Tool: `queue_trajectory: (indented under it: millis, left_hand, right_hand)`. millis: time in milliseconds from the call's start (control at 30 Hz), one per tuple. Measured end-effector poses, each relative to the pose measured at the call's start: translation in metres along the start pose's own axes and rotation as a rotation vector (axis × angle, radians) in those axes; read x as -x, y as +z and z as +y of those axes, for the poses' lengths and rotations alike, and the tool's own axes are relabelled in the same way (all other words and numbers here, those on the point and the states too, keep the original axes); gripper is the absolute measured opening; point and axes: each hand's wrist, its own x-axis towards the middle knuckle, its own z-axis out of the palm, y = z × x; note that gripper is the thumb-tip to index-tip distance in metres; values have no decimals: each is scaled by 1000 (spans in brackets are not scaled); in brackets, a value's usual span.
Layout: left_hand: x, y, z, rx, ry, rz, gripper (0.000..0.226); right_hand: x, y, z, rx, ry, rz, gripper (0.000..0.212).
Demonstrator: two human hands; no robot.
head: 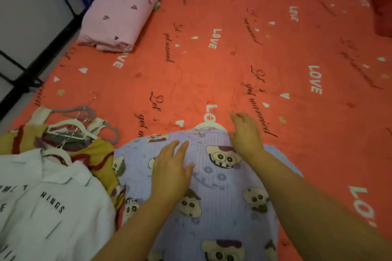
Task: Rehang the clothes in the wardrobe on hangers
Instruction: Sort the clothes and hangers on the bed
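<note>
A lilac garment point(214, 193) printed with cartoon faces lies flat on the orange bedspread point(233, 59). A white hanger point(209, 125) sits in its neck, hook pointing away from me. My left hand point(171, 169) rests flat on the garment's chest with straight fingers. My right hand point(246, 131) hovers at the garment's right shoulder beside the hanger, fingers loosely spread and holding nothing. At the left lies a pile of clothes on hangers: a white lettered shirt point(48, 203) on top, and a yellow patterned garment point(95, 154) under it.
Grey and white hangers point(84, 121) with metal hooks stick out of the pile at the left. A folded pink quilt point(125, 10) lies at the far left of the bed. A black metal frame point(27, 78) stands beside the bed's left edge. Something red point(379, 6) sits at the far right.
</note>
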Motion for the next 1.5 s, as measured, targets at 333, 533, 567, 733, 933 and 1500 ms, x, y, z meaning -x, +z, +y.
queue_trajectory:
  millis: [333,533,567,733,933,1500]
  left_hand:
    - [37,27,-16,-81,-22,-148,60]
    - [57,-6,-12,-133,2,-131,59]
    - [62,-14,-12,-133,6,-118,59]
    - [93,-56,-13,-142,9,-44,57]
    - [135,-95,-29,-153,-42,2,59]
    - [215,-171,-162,-204,-150,107,48]
  right_hand:
    - [128,59,25,-31,41,-237,51]
    - [160,28,-4,-12,-7,-239,52]
    - [166,22,-11,-14,-16,-228,52]
    - [195,-8,-39,-4,-64,-205,52]
    - [221,-28,-77,17,-143,-211,53]
    - [271,4,-216,85,-279,-204,50]
